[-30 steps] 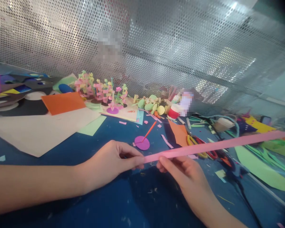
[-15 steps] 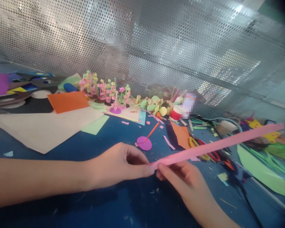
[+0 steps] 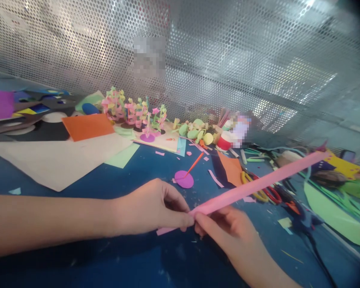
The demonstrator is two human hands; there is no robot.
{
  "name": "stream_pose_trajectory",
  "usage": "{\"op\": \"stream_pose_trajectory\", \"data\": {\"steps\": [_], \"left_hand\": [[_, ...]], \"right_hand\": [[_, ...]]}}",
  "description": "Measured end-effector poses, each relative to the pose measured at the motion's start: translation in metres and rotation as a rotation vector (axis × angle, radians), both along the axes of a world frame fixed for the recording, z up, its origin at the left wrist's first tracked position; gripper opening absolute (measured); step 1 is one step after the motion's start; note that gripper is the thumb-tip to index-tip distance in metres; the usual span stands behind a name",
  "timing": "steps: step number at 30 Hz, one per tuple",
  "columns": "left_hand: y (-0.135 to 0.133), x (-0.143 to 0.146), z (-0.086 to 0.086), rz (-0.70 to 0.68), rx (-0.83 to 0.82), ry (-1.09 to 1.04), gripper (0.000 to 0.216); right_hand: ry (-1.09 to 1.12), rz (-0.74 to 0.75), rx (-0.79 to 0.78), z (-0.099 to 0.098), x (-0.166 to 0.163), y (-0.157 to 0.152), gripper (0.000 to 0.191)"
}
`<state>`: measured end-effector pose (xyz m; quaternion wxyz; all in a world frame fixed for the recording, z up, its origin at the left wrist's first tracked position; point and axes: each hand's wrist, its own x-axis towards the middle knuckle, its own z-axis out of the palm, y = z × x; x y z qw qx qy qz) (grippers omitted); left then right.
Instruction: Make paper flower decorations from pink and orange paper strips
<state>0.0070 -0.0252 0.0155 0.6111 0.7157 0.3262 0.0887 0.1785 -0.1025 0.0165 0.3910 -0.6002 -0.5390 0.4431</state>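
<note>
A long pink paper strip (image 3: 258, 186) slants up to the right over the blue table. My left hand (image 3: 156, 208) pinches it close to its lower end, and a short piece pokes out below the fingers. Right beside it, my right hand (image 3: 228, 230) grips the same strip between thumb and fingers. Just beyond the hands lies a purple paper disc (image 3: 184, 180), with a thin orange stick (image 3: 195, 163) rising at a slant from it. Part of the strip is hidden behind my fingertips.
Small pink and green paper ornaments (image 3: 129, 110) stand at the back. An orange sheet (image 3: 88, 127) and white paper (image 3: 51, 164) lie left. Yellow-handled scissors (image 3: 253, 188), red-handled scissors (image 3: 273, 194) and a black cable (image 3: 316, 252) are on the right. A perforated metal screen (image 3: 192, 60) stands behind.
The pink strip has slid down and left through my hands, so its lower end now shows below my left fingers. Both hands remain close together on it.
</note>
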Motion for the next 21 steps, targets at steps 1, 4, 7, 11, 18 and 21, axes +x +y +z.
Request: {"op": "stream_pose_trajectory", "data": {"steps": [1,4,7,11,18,21], "left_hand": [[0.0006,0.0002,0.0015,-0.009,-0.004,0.006,0.032],[0.0022,0.0003,0.0053,-0.023,-0.011,0.009,0.034],[0.0023,-0.0005,0.0075,-0.033,-0.016,-0.028,0.030],[0.0013,-0.0014,0.0095,-0.034,-0.005,-0.040,0.028],[0.0031,-0.0013,0.0086,-0.032,-0.020,-0.012,0.026],[0.0037,-0.0025,0.0084,-0.033,-0.020,-0.037,0.025]], "right_hand": [[0.004,-0.004,-0.005,0.0004,-0.0002,0.0001,0.018],[0.018,-0.032,-0.021,0.0013,-0.0002,-0.0003,0.018],[0.031,-0.059,-0.015,0.0024,0.0004,-0.0021,0.019],[0.037,-0.124,-0.007,0.0053,0.0001,-0.0047,0.021],[0.040,-0.201,0.032,0.0086,-0.0012,-0.0049,0.021],[0.065,-0.221,0.072,0.0076,0.0025,-0.0032,0.020]]}}
